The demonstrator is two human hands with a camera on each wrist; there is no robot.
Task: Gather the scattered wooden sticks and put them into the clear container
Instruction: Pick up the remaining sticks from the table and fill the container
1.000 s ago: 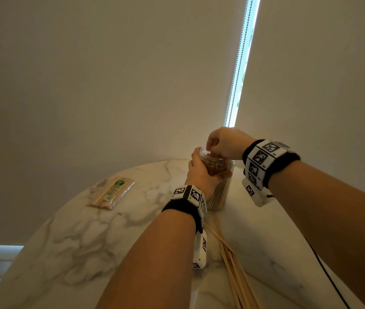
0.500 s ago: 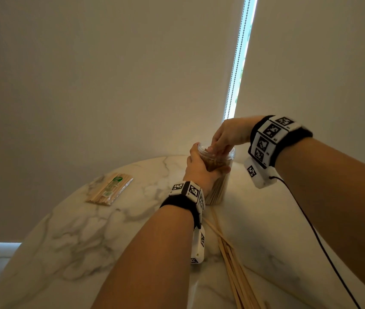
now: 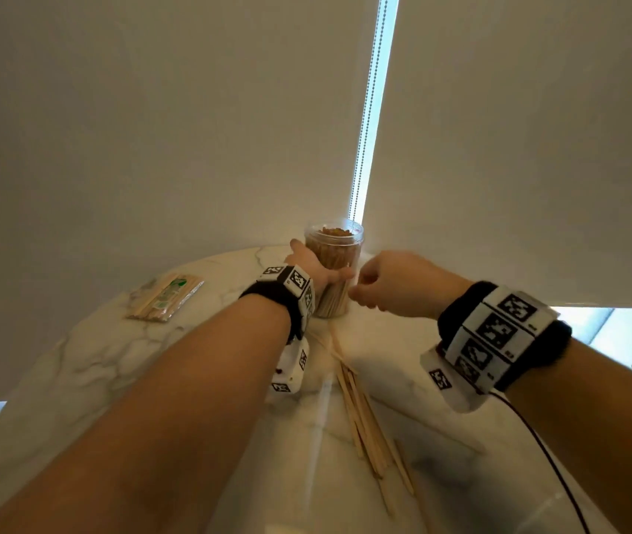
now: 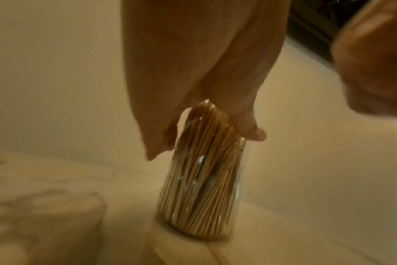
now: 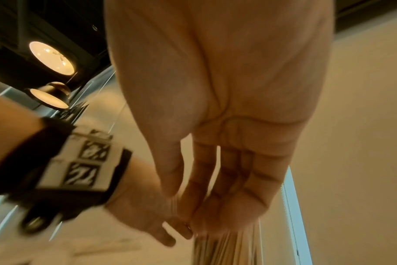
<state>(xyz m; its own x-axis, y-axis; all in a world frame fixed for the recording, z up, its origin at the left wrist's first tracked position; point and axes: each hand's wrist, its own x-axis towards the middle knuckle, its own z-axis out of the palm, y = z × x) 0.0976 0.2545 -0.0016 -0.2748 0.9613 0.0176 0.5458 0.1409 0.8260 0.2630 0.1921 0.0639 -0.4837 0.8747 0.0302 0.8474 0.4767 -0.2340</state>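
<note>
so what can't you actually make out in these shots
- Jar mouth: left wrist view, the left hand covers it, so how full it is can't be read there.
- Loose sticks on the table: head view, the heap is too blurred to count.
- Packet label: head view, too small to read.
- Right hand: right wrist view, blurred fingertips; whether they touch the jar is unclear.

Looks like a home dining/living spot: round marble table (image 3: 75, 364), roller blinds (image 3: 152, 129) with bead chain (image 3: 368, 109) over window, round ceiling lamps (image 5: 52, 58).
</note>
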